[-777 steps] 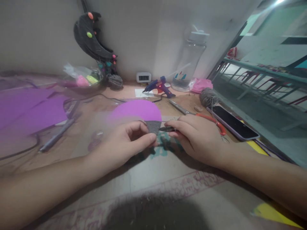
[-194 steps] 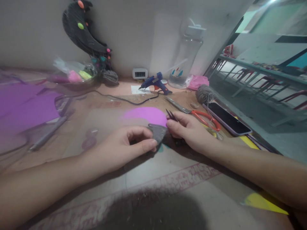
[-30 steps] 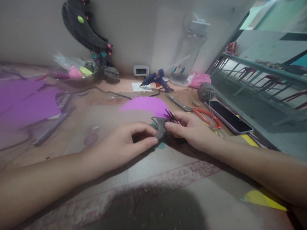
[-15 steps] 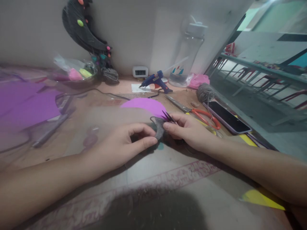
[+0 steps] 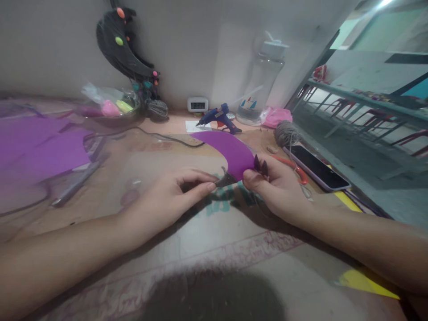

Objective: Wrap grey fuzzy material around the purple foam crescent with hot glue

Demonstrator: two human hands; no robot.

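A purple paper crescent point(image 5: 230, 149) is held up at the middle of the table, its near end gripped by my right hand point(image 5: 276, 185). Two dark pointed tips point(image 5: 261, 165), like the blades of small snips, stick out between the fingers of that hand; the rest is hidden in the palm. Dark grey yarn point(image 5: 224, 178) covers the crescent's lower tip. My left hand point(image 5: 179, 194) pinches this grey end between thumb and fingers.
Behind stand a blue glue gun point(image 5: 219, 118), a small clock point(image 5: 197, 104) and a bottle point(image 5: 262, 84). On the right lie a grey yarn ball point(image 5: 286, 133), orange-handled scissors point(image 5: 296, 169) and a phone point(image 5: 316, 167). Purple sheets point(image 5: 40, 147) lie left; a dark decorated crescent point(image 5: 117, 49) leans at the wall.
The purple crescent has been raised and turned, so its broad face now shows. My right hand has shifted slightly right, and the dark tips point more upward. My left hand keeps its pinch.
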